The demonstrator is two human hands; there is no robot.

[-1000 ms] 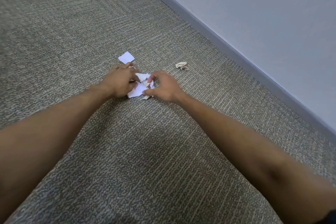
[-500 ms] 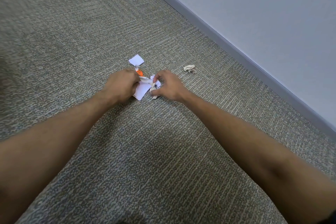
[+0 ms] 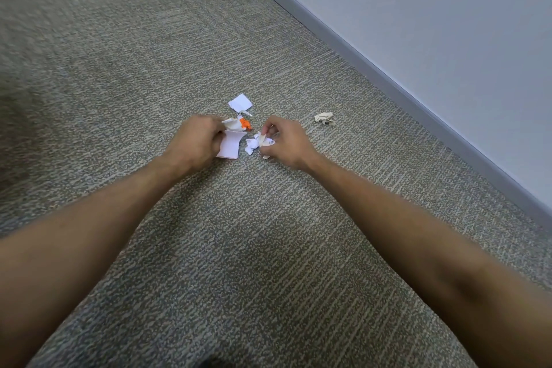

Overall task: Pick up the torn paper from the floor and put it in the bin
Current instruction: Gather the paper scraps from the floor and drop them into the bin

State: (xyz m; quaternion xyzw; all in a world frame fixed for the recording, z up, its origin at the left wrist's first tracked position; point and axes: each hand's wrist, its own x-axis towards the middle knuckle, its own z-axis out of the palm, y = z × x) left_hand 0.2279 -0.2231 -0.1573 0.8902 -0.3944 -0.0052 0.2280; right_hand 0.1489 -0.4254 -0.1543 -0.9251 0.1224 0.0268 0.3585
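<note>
- Since half a second ago the two hands have drawn apart, each taking its share of the scraps, and an orange-printed piece now shows beside the left one.
- Left hand (image 3: 200, 140), on the carpet (image 3: 268, 248) in front of the person, has its fingers curled round a flat white sheet (image 3: 230, 145) and the orange-marked scrap (image 3: 243, 124).
- Right hand (image 3: 286, 140), just beside it, pinches a crumpled white wad (image 3: 258, 143) between thumb and fingertips.
- A square white piece (image 3: 240, 102) lies loose on the carpet just beyond the left hand, touched by neither hand.
- A crumpled beige ball (image 3: 324, 118) lies farther right, apart from the hands, nearer the baseboard (image 3: 388, 69) at the carpet's far edge.
- No bin is in view.
- Judged by look, the paper is very light, soft and easily torn; flat pieces cling to carpet pile, so lifting them by an edge or corner suits best, while the crumpled ones can be pinched anywhere.
</note>
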